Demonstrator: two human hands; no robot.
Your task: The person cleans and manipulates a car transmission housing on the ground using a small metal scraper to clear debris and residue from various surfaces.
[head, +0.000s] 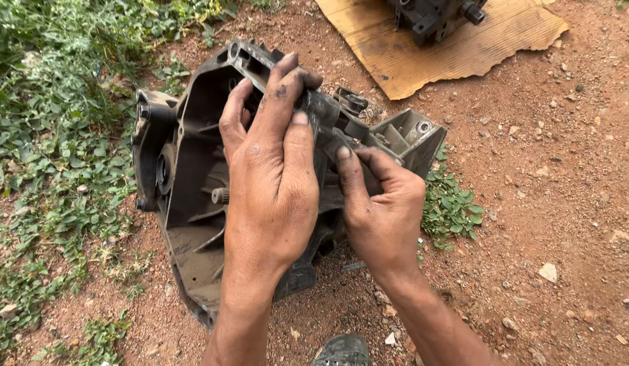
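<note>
Left hand [273,183] is draped over the top of a big, grimy metal housing [192,196], fingers spread and curled over its upper rim, palm pressed down on the casting, so this hand is clamped on the housing's edge. Grease is all over the knuckles. Just to the left of it, the hollow inside of the housing opens toward the camera, dark and ribbed, with a small threaded stud [221,196] poking out right beside the wrist side of the hand.

Right hand [382,207] sits close beside the left, thumbs nearly meeting, and it grips the housing's narrower right-hand section; the fingers wrap round behind the metal, so how tightly they close there cannot be seen, but the thumb lies flat on the front face. Just beyond its fingertips the casting ends in a squared, lighter grey block [413,139] with a round bore in it.

Under both hands, the housing rests tilted on bare reddish dirt [552,203]. A low green weed [453,207] grows right beside the right hand, on its outer side. Far to the left of the left hand, more green ground cover [50,135] spreads across the soil. Up past both hands, well apart from them, a sheet of brown cardboard [457,51] lies on the dirt with a dark machine part [433,17] sitting on it. Down between the forearms, the toe of a dark shoe [341,351] peeks in at the bottom edge.
</note>
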